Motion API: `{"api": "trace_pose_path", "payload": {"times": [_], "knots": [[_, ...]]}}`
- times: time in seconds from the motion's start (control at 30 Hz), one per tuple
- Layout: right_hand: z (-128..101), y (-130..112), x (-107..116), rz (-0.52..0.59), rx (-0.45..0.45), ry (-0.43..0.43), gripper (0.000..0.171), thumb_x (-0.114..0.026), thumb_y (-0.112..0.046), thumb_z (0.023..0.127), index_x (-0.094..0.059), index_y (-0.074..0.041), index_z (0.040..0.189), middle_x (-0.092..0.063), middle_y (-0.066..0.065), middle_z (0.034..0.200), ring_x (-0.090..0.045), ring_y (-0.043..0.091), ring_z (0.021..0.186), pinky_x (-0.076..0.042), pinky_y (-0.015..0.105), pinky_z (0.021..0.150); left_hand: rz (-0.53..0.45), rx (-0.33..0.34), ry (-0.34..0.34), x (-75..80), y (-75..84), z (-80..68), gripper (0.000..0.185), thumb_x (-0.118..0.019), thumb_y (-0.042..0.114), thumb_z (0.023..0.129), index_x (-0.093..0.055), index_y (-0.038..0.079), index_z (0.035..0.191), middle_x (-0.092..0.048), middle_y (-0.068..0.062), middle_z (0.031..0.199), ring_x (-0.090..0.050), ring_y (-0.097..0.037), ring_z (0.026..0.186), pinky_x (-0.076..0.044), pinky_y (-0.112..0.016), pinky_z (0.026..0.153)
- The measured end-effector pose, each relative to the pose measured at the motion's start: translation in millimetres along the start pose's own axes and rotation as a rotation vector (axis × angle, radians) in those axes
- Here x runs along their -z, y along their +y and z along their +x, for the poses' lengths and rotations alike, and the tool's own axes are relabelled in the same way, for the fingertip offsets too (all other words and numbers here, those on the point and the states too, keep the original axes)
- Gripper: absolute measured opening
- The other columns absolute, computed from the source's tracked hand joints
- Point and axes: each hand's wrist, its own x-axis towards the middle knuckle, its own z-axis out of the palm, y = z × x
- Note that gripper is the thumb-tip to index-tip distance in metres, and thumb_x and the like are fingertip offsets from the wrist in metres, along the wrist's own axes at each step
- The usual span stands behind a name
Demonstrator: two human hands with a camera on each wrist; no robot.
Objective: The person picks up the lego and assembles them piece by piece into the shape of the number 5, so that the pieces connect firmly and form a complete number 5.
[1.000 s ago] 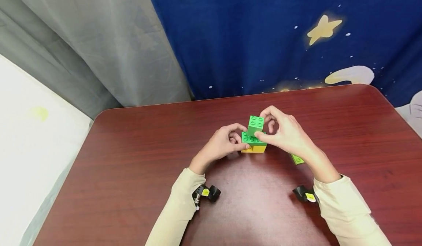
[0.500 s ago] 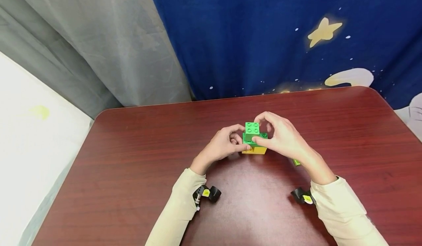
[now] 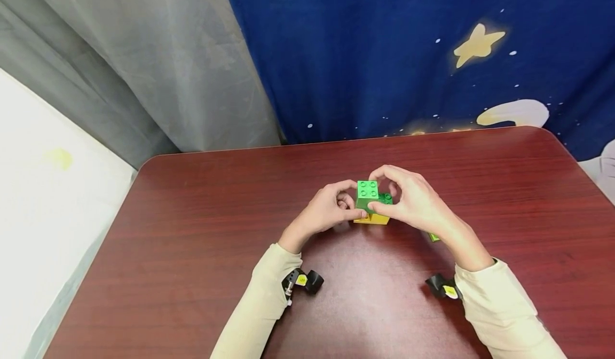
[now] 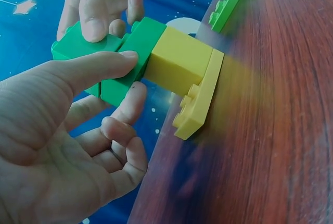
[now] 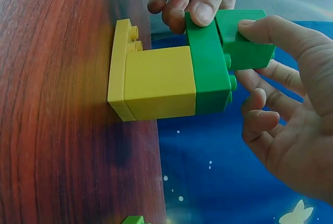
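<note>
A small green brick (image 3: 367, 189) with studs on top sits over the left end of a longer green brick (image 5: 210, 73). My right hand (image 3: 413, 198) pinches the small one between thumb and fingers. Thumb and fingers of my left hand (image 3: 322, 209) grip the longer brick at that same end. In the right wrist view a thin dark gap shows between the two green bricks. Under them is a yellow block (image 5: 161, 83) on a flat yellow plate brick (image 4: 205, 99), whose bare studs stick out on the left-hand side. The stack stands upright on the table.
A flat lime green brick (image 4: 229, 5) lies on the brown table (image 3: 216, 241), partly hidden by my right wrist in the head view. Black wrist cameras (image 3: 314, 282) hang inside both forearms. A grey curtain (image 3: 202, 81) and a blue starry curtain (image 3: 375, 54) hang behind.
My right hand has brought the small green brick left and down, from above the longer brick's middle to its left end. My left hand has stayed nearly still.
</note>
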Motion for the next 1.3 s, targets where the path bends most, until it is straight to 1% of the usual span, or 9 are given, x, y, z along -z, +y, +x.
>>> {"api": "trace_pose_path", "payload": {"times": [0.23, 0.4, 0.5, 0.6, 0.73, 0.8, 1.0, 1.17, 1.3], "knots": [[0.0, 1.6, 0.5, -0.029, 0.016, 0.023, 0.038, -0.081, -0.018, 0.071, -0.059, -0.018, 0.102, -0.051, -0.002, 0.07, -0.048, 0.018, 0.06, -0.038, 0.025, 0.052, -0.012, -0.004, -0.001, 0.6, -1.2, 0.8, 0.047, -0.077, 0.011, 0.076, -0.055, 0.005, 0.117, -0.061, 0.0, 0.067, -0.049, -0.009, 0.056, -0.038, -0.02, 0.053], [0.3, 2.7, 1.1, -0.039, 0.013, 0.038, 0.037, -0.081, -0.018, 0.071, -0.059, -0.018, 0.101, -0.051, -0.001, 0.072, -0.047, 0.018, 0.06, -0.037, 0.025, 0.053, -0.149, 0.0, -0.042, 6.8, -3.5, -0.9, 0.054, -0.073, 0.014, 0.081, -0.05, 0.01, 0.13, -0.067, -0.007, 0.079, -0.059, -0.024, 0.066, -0.045, -0.031, 0.053], [0.6, 2.8, 1.1, -0.06, 0.002, 0.05, 0.037, -0.081, -0.02, 0.071, -0.059, -0.018, 0.101, -0.054, -0.002, 0.076, -0.048, 0.017, 0.066, -0.038, 0.028, 0.058, -0.212, 0.036, -0.068, 10.7, -4.9, -2.1, 0.049, -0.067, 0.02, 0.086, -0.05, 0.015, 0.132, -0.069, -0.01, 0.089, -0.062, -0.033, 0.077, -0.047, -0.04, 0.06], [0.8, 2.9, 0.3, -0.073, 0.0, 0.057, 0.038, -0.081, -0.019, 0.07, -0.06, -0.017, 0.101, -0.06, -0.003, 0.086, -0.048, 0.018, 0.08, -0.04, 0.033, 0.066, -0.256, 0.076, -0.068, 11.9, -5.3, -2.0, 0.04, -0.059, 0.026, 0.092, -0.053, 0.013, 0.129, -0.067, -0.013, 0.091, -0.06, -0.032, 0.079, -0.048, -0.04, 0.068], [1.2, 3.5, -1.1, -0.061, 0.014, 0.053, 0.038, -0.081, -0.017, 0.07, -0.06, -0.015, 0.101, -0.062, -0.004, 0.094, -0.047, 0.021, 0.092, -0.039, 0.037, 0.076, -0.297, 0.114, -0.024, 8.0, -3.5, -0.4, 0.034, -0.049, 0.03, 0.097, -0.058, 0.006, 0.12, -0.065, -0.017, 0.085, -0.054, -0.025, 0.07, -0.047, -0.034, 0.066], [1.1, 3.9, -1.5, -0.054, 0.02, 0.048, 0.037, -0.08, -0.017, 0.07, -0.06, -0.014, 0.101, -0.062, -0.004, 0.095, -0.048, 0.023, 0.094, -0.038, 0.037, 0.079, -0.298, 0.129, -0.002, 5.8, -2.2, 0.0, 0.034, -0.049, 0.032, 0.097, -0.06, 0.006, 0.116, -0.065, -0.017, 0.083, -0.053, -0.022, 0.068, -0.045, -0.031, 0.062], [0.8, 3.3, 0.4, -0.036, 0.022, 0.047, 0.038, -0.08, -0.017, 0.071, -0.059, -0.014, 0.103, -0.061, -0.004, 0.096, -0.05, 0.024, 0.093, -0.039, 0.037, 0.079, -0.302, 0.167, 0.004, 5.4, 8.0, -0.1, 0.033, -0.053, 0.031, 0.094, -0.061, 0.006, 0.114, -0.063, -0.018, 0.084, -0.052, -0.025, 0.07, -0.044, -0.031, 0.062], [-0.4, 2.5, 3.3, 0.033, -0.023, -0.019, 0.039, -0.078, -0.021, 0.076, -0.058, -0.014, 0.109, -0.061, -0.003, 0.1, -0.051, 0.024, 0.098, -0.04, 0.041, 0.081, -0.34, 0.222, 0.036, 3.2, 6.3, -0.3, 0.031, -0.053, 0.03, 0.094, -0.061, 0.008, 0.113, -0.063, -0.014, 0.082, -0.05, -0.018, 0.066, -0.045, -0.029, 0.062], [-1.7, 5.1, 10.4, 0.19, -0.144, -0.1, 0.038, -0.065, -0.024, 0.088, -0.052, -0.01, 0.12, -0.059, 0.006, 0.112, -0.053, 0.027, 0.108, -0.04, 0.046, 0.089, -0.388, 0.259, 0.076, -0.5, 7.7, 0.6, 0.035, -0.055, 0.029, 0.092, -0.055, 0.008, 0.12, -0.061, -0.011, 0.08, -0.05, -0.018, 0.066, -0.046, -0.029, 0.062]]}}
